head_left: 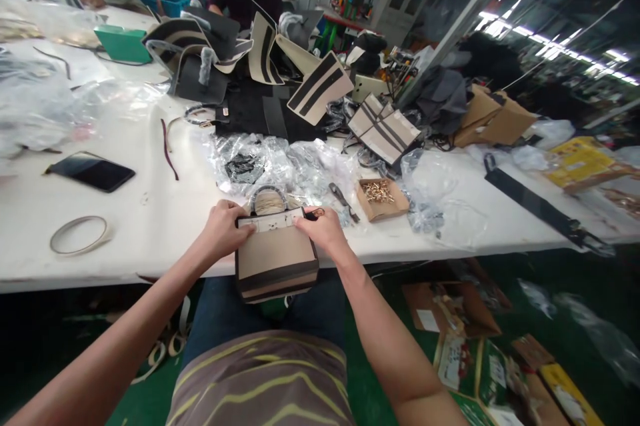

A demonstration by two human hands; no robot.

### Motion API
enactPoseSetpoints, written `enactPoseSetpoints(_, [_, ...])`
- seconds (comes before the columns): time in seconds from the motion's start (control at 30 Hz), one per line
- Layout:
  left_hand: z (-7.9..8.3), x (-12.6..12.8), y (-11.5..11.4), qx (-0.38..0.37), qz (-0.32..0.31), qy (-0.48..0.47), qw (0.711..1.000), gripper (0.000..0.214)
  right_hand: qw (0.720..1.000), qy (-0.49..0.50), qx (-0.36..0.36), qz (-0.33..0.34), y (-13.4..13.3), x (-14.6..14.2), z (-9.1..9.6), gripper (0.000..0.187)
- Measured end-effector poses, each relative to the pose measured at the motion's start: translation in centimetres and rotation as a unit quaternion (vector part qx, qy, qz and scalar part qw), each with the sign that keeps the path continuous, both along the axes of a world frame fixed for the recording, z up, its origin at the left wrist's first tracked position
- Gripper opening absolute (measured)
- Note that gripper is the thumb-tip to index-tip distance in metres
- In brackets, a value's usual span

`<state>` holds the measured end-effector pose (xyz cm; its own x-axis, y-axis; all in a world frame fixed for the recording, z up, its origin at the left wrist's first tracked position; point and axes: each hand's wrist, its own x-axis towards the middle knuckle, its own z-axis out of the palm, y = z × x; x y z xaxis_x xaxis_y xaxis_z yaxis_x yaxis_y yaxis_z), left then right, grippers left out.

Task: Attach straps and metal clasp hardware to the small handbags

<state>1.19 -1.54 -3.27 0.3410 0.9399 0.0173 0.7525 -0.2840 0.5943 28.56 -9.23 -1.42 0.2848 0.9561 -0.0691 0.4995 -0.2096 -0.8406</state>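
Observation:
A small beige handbag (276, 261) with dark stripes along its base rests against the table's front edge, above my lap. My left hand (224, 229) grips its top left corner with curled fingers. My right hand (324, 229) pinches the top right corner, where a small dark fitting sticks out. The bag's rounded handle (269, 197) stands up between my hands.
On the white table (150, 226) lie a black phone (93, 171), a ring-shaped strap (79, 235), crumpled plastic wrap (280, 163), a small box of brass fittings (381, 198), pliers (344, 201) and several beige-and-black bag panels (320, 87). A person sits at the far side. Cardboard boxes lie on the green floor.

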Motion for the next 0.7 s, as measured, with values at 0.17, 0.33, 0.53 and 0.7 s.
enactPoseSetpoints(0.17, [0.3,0.2,0.1,-0.087,0.017,-0.065,0.994,0.040,0.999,0.034,0.015,-0.001,0.1,0.9,-1.5,0.045])
enactPoseSetpoints(0.33, [0.5,-1.6,-0.9,-0.134,0.030,-0.191,0.972,0.072,0.997,0.044,0.049,0.049,-0.4,1.8,-2.2,0.048])
enactPoseSetpoints(0.53, [0.3,-1.9,-1.4,-0.126,0.019,-0.195,0.972,0.053,0.997,0.005,0.058,0.046,-0.2,1.4,-1.9,0.037])
enactPoseSetpoints(0.7, [1.0,-0.6,-1.7,-0.098,0.029,-0.181,0.978,0.043,0.997,-0.018,0.054,0.043,0.1,1.3,-2.1,0.034])
